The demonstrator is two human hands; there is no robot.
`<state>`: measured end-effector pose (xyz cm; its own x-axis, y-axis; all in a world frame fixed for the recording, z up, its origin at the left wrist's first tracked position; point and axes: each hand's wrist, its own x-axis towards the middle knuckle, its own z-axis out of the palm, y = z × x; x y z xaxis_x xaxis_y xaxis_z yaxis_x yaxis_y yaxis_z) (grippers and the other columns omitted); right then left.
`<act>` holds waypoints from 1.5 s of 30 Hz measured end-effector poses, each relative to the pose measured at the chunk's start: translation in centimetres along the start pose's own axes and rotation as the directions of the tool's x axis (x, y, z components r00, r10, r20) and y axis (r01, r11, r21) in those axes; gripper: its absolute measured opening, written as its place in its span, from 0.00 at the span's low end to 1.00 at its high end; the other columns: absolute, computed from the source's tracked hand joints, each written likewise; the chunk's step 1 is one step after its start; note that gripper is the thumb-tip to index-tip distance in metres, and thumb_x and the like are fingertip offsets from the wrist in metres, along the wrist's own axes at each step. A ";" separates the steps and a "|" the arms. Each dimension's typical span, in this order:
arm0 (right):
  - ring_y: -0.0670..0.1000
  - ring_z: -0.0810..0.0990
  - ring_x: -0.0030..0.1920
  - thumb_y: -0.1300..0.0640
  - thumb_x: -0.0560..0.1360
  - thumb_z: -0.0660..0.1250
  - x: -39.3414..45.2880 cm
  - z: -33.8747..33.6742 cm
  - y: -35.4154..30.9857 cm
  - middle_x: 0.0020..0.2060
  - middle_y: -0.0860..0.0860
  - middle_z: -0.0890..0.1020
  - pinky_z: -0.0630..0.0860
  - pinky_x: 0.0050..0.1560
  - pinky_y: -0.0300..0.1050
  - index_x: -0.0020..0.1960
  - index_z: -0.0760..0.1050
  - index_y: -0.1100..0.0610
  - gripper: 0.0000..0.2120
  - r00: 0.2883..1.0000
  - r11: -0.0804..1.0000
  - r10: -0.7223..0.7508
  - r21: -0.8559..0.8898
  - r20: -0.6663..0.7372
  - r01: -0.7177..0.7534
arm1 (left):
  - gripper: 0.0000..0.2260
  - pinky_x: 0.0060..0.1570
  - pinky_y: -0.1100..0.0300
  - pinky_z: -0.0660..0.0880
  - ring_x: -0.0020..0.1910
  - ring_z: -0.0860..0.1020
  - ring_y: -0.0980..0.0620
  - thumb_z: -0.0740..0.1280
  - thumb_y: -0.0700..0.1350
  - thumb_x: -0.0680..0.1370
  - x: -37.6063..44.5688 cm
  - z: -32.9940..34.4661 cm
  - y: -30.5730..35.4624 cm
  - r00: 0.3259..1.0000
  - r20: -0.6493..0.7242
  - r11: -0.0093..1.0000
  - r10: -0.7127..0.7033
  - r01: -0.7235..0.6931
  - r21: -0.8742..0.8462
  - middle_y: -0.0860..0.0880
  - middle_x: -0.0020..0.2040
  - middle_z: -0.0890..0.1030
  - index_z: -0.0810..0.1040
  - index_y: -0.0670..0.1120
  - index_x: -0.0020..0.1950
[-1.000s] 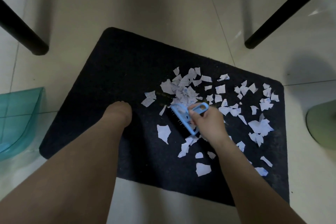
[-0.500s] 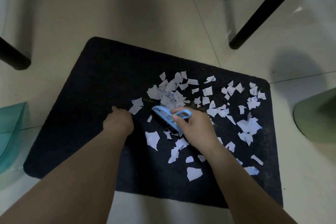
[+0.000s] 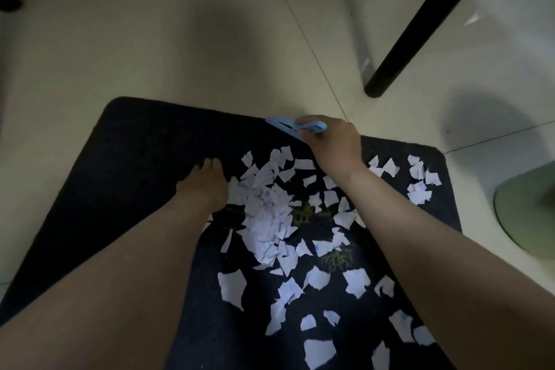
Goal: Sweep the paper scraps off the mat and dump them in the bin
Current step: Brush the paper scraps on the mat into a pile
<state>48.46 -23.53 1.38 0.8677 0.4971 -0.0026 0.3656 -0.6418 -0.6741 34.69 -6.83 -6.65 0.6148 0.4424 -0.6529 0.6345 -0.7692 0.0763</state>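
Dozens of white paper scraps lie across the dark mat, heaped thickest at its middle, with looser bits trailing toward six o'clock and a small cluster out at three o'clock. Right hand is up at the mat's twelve o'clock edge, fingers curled round a light blue brush that sits right on that far border. Left hand rests on the mat at nine o'clock of the heap, touching its edge, fingers stretched forward and relaxed. Black furniture legs stand on the pale tiled floor beyond. Something green pokes in at three o'clock.
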 end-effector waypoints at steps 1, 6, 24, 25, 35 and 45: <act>0.52 0.82 0.50 0.56 0.76 0.67 1.1 0.6 0.2 0.50 0.52 0.85 0.76 0.55 0.49 0.53 0.82 0.51 0.08 1.000 0.999 -0.029 -0.023 0.010 0.030 | 0.31 0.71 0.47 0.64 0.73 0.61 0.44 0.58 0.43 0.81 0.8 -0.1 0.2 0.999 0.034 1.000 -0.010 0.010 0.019 0.44 0.78 0.52 0.44 0.42 0.79; 0.58 0.82 0.48 0.57 0.77 0.65 3.1 3.0 1.3 0.49 0.56 0.85 0.78 0.49 0.53 0.54 0.82 0.55 0.09 0.983 0.969 -0.164 -0.172 0.082 0.176 | 0.24 0.66 0.52 0.71 0.67 0.70 0.45 0.58 0.41 0.81 2.5 -0.3 0.4 0.994 0.102 0.988 -0.040 0.024 0.152 0.44 0.75 0.61 0.57 0.42 0.77; 0.45 0.82 0.48 0.56 0.76 0.67 -0.5 0.2 -0.4 0.52 0.48 0.84 0.77 0.55 0.43 0.56 0.81 0.51 0.09 0.981 0.983 -0.173 0.081 0.088 0.166 | 0.27 0.69 0.51 0.67 0.70 0.67 0.45 0.61 0.44 0.80 2.9 -0.7 0.8 0.984 0.148 0.964 -0.095 0.054 0.260 0.43 0.73 0.63 0.56 0.42 0.77; 0.49 0.83 0.49 0.56 0.76 0.67 0.4 0.7 -0.4 0.52 0.50 0.84 0.77 0.56 0.47 0.56 0.81 0.51 0.10 0.982 0.987 -0.159 0.054 0.106 0.154 | 0.26 0.69 0.52 0.68 0.70 0.67 0.45 0.61 0.43 0.80 2.9 -0.7 0.8 0.985 0.147 0.964 -0.095 0.054 0.259 0.43 0.73 0.63 0.56 0.42 0.77; 0.48 0.82 0.41 0.54 0.76 0.67 -2.4 0.9 -0.3 0.47 0.49 0.85 0.79 0.45 0.46 0.52 0.81 0.45 0.08 0.961 0.989 -0.027 0.150 0.276 -0.015 | 0.28 0.70 0.50 0.67 0.71 0.66 0.45 0.61 0.42 0.80 2.9 -0.7 0.7 0.985 0.143 0.969 -0.095 0.059 0.239 0.43 0.75 0.61 0.54 0.43 0.78; 0.50 0.83 0.44 0.55 0.76 0.68 -2.7 3.0 1.3 0.48 0.49 0.85 0.79 0.49 0.51 0.54 0.82 0.47 0.08 0.973 0.990 -0.008 0.137 0.231 -0.024 | 0.28 0.69 0.48 0.67 0.70 0.66 0.44 0.62 0.42 0.79 2.5 -0.9 0.9 0.983 0.152 0.967 -0.098 0.058 0.249 0.43 0.74 0.61 0.55 0.43 0.77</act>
<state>45.62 -23.95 -1.66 0.7634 0.6238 -0.1674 0.2949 -0.5673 -0.7689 37.24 -6.00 -7.58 0.4708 0.4405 -0.7644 0.5322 -0.8328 -0.1521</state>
